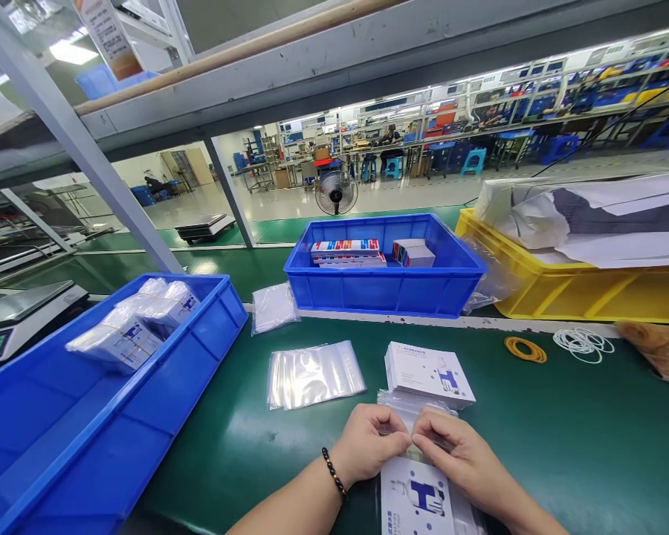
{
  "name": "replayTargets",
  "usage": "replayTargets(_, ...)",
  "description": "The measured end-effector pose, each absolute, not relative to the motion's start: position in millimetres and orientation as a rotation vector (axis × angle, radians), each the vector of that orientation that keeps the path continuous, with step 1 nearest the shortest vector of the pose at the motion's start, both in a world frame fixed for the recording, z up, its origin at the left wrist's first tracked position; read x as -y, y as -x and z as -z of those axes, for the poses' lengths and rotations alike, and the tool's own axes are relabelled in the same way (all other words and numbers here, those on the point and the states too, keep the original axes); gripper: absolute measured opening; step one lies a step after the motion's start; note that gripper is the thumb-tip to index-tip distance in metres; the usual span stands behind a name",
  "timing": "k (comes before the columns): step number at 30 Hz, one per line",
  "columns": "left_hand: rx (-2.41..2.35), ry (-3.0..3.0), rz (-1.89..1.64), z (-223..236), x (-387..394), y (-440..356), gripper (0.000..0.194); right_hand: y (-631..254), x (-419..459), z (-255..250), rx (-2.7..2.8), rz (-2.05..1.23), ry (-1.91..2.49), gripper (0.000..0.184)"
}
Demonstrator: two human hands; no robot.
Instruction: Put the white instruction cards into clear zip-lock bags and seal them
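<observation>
My left hand (pixel 368 443) and my right hand (pixel 457 457) meet at the near edge of the green table, fingers pinched on the top edge of a clear plastic bag (pixel 418 487) that holds a white booklet with a blue letter print. Just beyond my fingers lies a stack of the same white booklets (pixel 428 373). A pile of empty clear bags (pixel 312 374) rests to the left of that stack. A dark bead bracelet sits on my left wrist.
A blue bin (pixel 39 438) at left holds bagged booklets (pixel 134 323). Another blue bin (pixel 384 286) with small boxes stands behind, a yellow bin (pixel 585 293) with paper at right. Rubber bands (pixel 525 349), white loops (pixel 583 343) and a scale (pixel 11 319) lie around.
</observation>
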State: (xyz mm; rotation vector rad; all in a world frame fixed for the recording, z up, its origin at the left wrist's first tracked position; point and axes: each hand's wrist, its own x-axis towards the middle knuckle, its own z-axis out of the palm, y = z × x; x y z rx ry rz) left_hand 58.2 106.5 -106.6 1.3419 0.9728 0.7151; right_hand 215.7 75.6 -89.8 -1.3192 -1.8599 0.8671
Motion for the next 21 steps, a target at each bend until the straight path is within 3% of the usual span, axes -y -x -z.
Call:
replayTargets(7,-0.968,-1.776,-0.841,100,-114,-47,0.016,-229,-79,88,1.907,-0.61,1.187,0.029)
replayTargets(11,-1.337,-2.084,-0.934,99,-124,-38,0.031,-238,-80,93,1.846,-0.331,1.179,0.018)
replayTargets(16,-1.739,-2.223,-0.516,111,-130,-33,0.059,-240,-81,103,1.759,0.005,1.233,0.018)
replayTargets(21,-1.764,-2.282,-0.322,111,-131,-32,0.058,-238,-80,102,1.756,0.0,1.226,0.017)
